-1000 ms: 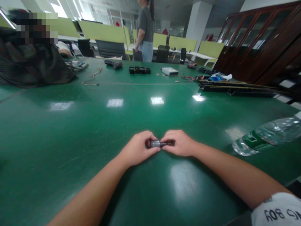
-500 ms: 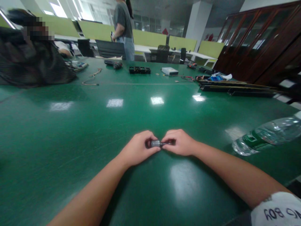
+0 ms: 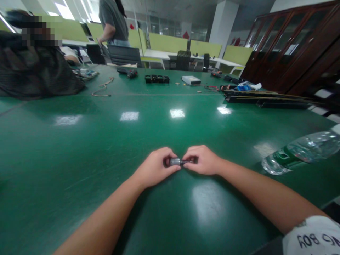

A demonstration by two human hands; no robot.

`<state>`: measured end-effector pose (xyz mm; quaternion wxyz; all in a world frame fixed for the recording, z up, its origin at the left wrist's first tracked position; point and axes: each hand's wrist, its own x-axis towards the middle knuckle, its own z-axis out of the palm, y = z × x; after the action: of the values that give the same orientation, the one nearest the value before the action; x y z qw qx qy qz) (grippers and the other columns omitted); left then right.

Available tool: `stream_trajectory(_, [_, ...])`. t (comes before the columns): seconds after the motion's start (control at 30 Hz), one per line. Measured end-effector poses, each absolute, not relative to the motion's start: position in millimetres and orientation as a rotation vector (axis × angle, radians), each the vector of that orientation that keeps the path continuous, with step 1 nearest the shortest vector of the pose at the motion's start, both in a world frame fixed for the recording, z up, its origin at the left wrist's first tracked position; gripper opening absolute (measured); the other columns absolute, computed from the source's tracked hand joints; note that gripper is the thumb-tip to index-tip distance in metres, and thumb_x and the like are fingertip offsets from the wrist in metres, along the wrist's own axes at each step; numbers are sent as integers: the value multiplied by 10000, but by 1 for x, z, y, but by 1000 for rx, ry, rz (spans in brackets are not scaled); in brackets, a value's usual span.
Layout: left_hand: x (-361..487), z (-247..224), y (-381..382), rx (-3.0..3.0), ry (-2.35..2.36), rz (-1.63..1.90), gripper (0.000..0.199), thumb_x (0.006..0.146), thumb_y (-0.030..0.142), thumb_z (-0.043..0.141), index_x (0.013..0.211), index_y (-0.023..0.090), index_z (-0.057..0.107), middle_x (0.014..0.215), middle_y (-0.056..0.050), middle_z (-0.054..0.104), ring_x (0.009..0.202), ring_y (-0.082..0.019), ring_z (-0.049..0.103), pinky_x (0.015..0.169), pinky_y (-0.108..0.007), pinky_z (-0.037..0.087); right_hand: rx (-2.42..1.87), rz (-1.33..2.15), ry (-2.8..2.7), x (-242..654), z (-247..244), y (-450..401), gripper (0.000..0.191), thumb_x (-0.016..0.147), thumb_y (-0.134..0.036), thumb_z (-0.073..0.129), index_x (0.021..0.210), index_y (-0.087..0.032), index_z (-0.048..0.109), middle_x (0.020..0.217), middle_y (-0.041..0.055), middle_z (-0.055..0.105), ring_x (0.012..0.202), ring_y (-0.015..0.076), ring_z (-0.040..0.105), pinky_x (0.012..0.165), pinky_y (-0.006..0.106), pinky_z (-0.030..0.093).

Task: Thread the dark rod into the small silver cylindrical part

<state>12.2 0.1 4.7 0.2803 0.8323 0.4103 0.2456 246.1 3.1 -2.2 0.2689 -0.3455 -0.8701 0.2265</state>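
Nearest, a white lettered sleeve (image 3: 313,235) shows on the right upper arm; both forearms reach forward over the glossy green tabletop (image 3: 106,141) and meet near the middle; the left hand (image 3: 156,166) has its forefinger and thumb curled around a small silver-grey cylinder (image 3: 175,162), pinching it from the far and near sides; the right hand (image 3: 203,161) has its fingertips drawn together on the narrow dark shaft (image 3: 183,162) at the cylinder's right end; how firmly either hand presses, I cannot tell.

Cylinder and shaft share one long axis, running left to right, roughly level across the view and straight from one hand to the other; the thicker part lies inside the left hand's curl, the thinner runs into the hollow of the right; the two sets of fingertips are just beside each other, so neither hand is clearly nearer; whether the shaft is a separate piece is too small to judge.

To the right is a clear plastic bottle (image 3: 294,154) with a green label, well apart from the hands, base toward them; farther off lie a beige cable (image 3: 103,86), a black segmented block (image 3: 157,79) and a whitish box (image 3: 191,80); beyond the table stands a person in grey (image 3: 114,23).
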Motion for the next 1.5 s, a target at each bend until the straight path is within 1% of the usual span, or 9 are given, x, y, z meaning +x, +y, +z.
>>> stream_trajectory(0.23, [12,5,1,2245,1089,656,226,808,372,725,915,184,662,805,-10,633,718,-165,592,659,-277,453,-947,608,-2347,247,0,3,102,785,-197,697,872,-159,731,754,26,678,661,120,596,634,226,456])
stream_trajectory(0.57, [12,6,1,2257,1095,659,206,796,338,736,902,180,659,812,-12,628,727,-166,593,665,-275,449,-952,616,-2344,251,-2,5,97,758,-190,702,844,-151,722,734,20,664,633,110,581,608,218,441])
stream_trajectory(0.87, [11,7,2,2275,1106,670,192,805,342,723,889,184,653,808,-13,634,720,-167,593,661,-276,451,-979,627,-2370,261,1,12,69,738,-174,703,803,-154,719,716,11,657,625,102,570,605,211,436])
stream_trajectory(1.1, [12,8,1,2269,1135,681,200,801,351,726,886,186,652,787,-7,635,694,-166,593,650,-278,451,-1072,743,-2329,281,3,27,52,687,-133,688,737,-145,697,656,-13,616,572,89,524,547,194,405])
stream_trajectory(1.27, [13,8,1,2262,1142,683,212,798,365,725,884,185,655,782,-10,636,688,-165,593,635,-275,449,-1041,806,-2324,278,1,25,64,705,-172,723,760,-140,711,680,-3,633,586,92,541,563,201,426])
stream_trajectory(1.33, [13,8,1,2261,1154,681,211,793,362,725,881,183,657,778,-11,635,687,-167,592,633,-275,451,-995,782,-2334,270,-1,22,88,734,-204,737,794,-141,731,708,13,654,616,102,560,588,212,440])
stream_trajectory(1.43, [13,7,0,2269,1139,693,230,776,362,738,896,179,665,796,-18,640,704,-169,598,645,-276,463,-940,690,-2318,255,-4,15,158,791,-253,738,913,-154,757,807,44,699,692,123,601,644,231,460])
stream_trajectory(1.5, [13,8,0,2270,1107,702,241,794,381,723,918,180,676,813,-25,649,721,-169,603,657,-275,472,-898,630,-2337,248,-6,11,156,804,-255,737,930,-166,759,808,45,702,720,133,615,668,238,465])
